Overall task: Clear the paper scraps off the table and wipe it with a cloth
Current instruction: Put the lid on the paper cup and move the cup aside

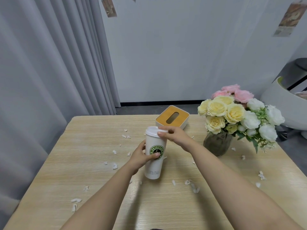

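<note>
A tall white paper cup [153,170] with a green round logo and a white lid [152,130] stands in the middle of the light wooden table [83,163]. My left hand [141,159] grips the cup's side, thumb across the logo. My right hand [173,134] pinches the lid's right rim from above. Several small white paper scraps lie scattered over the table, such as a scrap [115,166] left of the cup, a scrap [194,187] to its front right and a scrap [76,200] near the left edge. No cloth is in view.
A tissue box [172,117] with a wooden slotted top sits just behind the cup. A grey glass vase [217,143] of yellow, white and pink flowers [235,112] stands at the right rear. Grey curtains hang at the left; a white chair [282,100] is beyond the right edge.
</note>
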`<action>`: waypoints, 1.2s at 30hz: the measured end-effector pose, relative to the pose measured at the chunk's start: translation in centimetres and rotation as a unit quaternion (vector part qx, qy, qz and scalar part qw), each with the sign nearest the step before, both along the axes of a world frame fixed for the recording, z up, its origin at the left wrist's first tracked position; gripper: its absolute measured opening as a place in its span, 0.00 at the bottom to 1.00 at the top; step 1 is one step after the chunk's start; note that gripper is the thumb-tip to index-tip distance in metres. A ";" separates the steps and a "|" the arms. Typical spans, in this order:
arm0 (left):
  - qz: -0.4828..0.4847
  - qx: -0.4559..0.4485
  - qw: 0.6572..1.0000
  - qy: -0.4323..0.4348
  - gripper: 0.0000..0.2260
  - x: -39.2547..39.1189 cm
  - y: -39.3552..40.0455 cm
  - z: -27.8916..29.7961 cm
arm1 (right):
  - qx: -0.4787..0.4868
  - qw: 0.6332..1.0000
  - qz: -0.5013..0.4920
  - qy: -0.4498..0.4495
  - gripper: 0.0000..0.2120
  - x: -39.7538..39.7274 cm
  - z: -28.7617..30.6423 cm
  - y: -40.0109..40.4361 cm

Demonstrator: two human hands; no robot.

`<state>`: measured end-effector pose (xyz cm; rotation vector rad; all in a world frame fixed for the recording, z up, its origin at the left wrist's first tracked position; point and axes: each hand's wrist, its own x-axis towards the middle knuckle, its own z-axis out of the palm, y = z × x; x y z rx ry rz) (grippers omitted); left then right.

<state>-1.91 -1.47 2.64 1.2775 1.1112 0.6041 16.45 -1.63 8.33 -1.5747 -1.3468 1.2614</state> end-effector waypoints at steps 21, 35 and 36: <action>-0.013 0.012 0.997 0.070 0.35 0.7 -0.1 -1.8 | 0.053 0.993 0.005 -0.110 0.41 -1.1 -3.2 -2.0; 0.076 -0.022 0.994 -0.079 0.22 0.3 -1.3 0.8 | 0.067 0.995 0.010 -0.074 0.37 -1.6 -4.6 -4.8; 0.080 -0.021 0.993 -0.083 0.22 0.4 -1.5 0.8 | 0.066 0.995 0.009 -0.068 0.34 -1.7 -4.4 -4.8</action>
